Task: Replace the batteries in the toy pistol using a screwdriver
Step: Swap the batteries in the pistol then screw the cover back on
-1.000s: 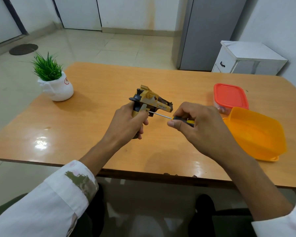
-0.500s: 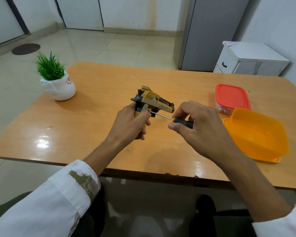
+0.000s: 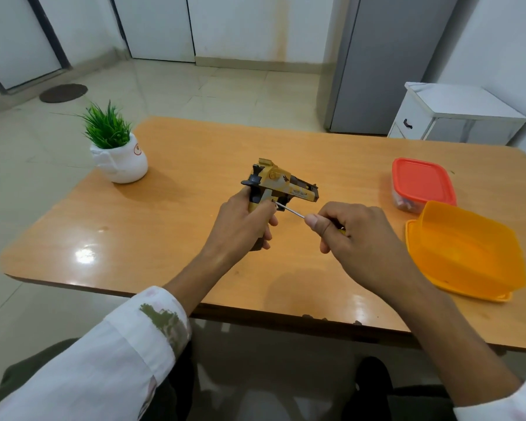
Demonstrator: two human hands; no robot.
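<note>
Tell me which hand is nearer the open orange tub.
Right. The right hand is close to the orange tub; the left hand holds the toy pistol, farther away.

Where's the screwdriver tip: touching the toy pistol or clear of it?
Touching. The head view shows the tip of the screwdriver meeting the toy pistol at its grip, no gap visible.
</note>
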